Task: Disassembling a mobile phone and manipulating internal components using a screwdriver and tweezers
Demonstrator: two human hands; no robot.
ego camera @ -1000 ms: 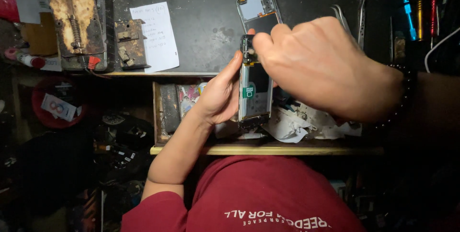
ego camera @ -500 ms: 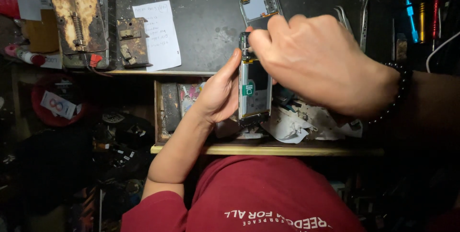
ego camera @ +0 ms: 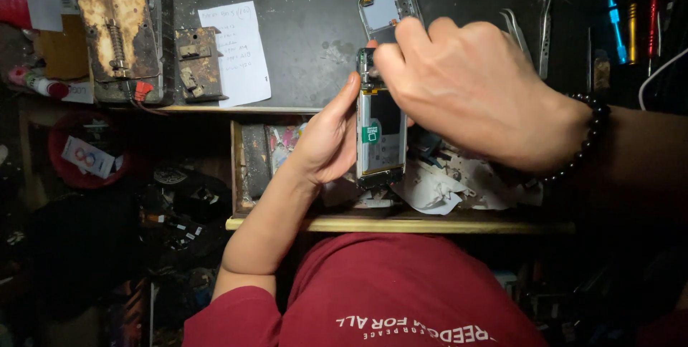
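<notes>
My left hand [ego camera: 326, 136] grips an opened phone [ego camera: 380, 136] by its long edge and holds it upright over the open drawer. The phone's back is off, showing a battery area with a small green sticker. My right hand [ego camera: 473, 89], with a dark bead bracelet on its wrist, comes in from the right. Its fingertips are pinched together at the phone's top end. Whatever lies between those fingers is hidden. A separate phone frame [ego camera: 390, 12] lies on the dark bench just beyond the phone.
On the bench are a white paper note [ego camera: 235, 53], a rusty clamp jig [ego camera: 118, 32], a small metal block [ego camera: 199, 64], tweezers [ego camera: 530, 28] and screwdrivers [ego camera: 616, 10]. The wooden drawer [ego camera: 401, 225] holds crumpled paper [ego camera: 430, 189]. A red bowl [ego camera: 61, 164] sits lower left.
My right hand's fingers have edged slightly up along the phone's top end. My left hand still holds the phone in almost the same place.
</notes>
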